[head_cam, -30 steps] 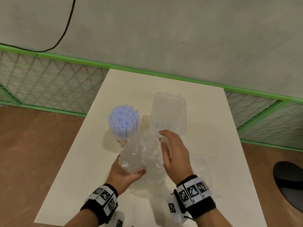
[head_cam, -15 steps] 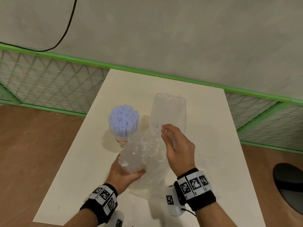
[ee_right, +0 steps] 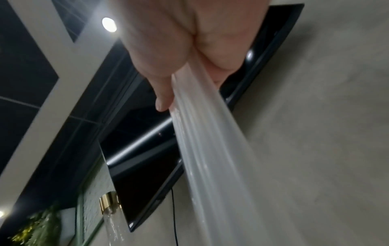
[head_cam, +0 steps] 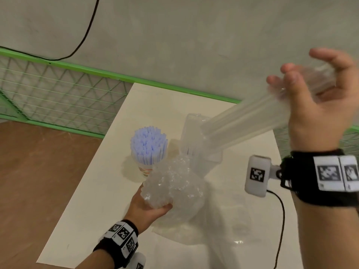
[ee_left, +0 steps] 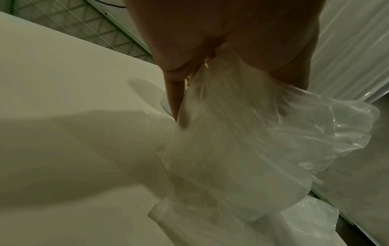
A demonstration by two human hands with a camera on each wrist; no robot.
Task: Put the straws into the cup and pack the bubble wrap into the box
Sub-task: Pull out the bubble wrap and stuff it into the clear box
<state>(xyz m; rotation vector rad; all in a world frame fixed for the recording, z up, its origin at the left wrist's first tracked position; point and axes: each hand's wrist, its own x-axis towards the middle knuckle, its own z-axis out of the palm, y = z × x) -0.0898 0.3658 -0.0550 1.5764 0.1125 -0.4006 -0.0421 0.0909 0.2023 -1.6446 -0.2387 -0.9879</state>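
Observation:
A paper cup packed with pale blue straws stands on the white table. Just right of it, my left hand grips a crumpled wad of bubble wrap from below. From that wad a long clear strip stretches up and right to my right hand, which is raised high and curls round its end. Behind the wad stands a clear plastic box. In the left wrist view the bubble wrap spills from my palm. In the right wrist view the strip runs out of my fist.
More clear plastic film lies on the table near the front edge. A green mesh fence runs behind the table, and wooden floor lies to the left. A black cable hangs from my right wrist unit.
My right hand, which was beside the wad near the box, has swung up and far right, drawing a long strip of the wrap taut. The left hand still holds the wad.

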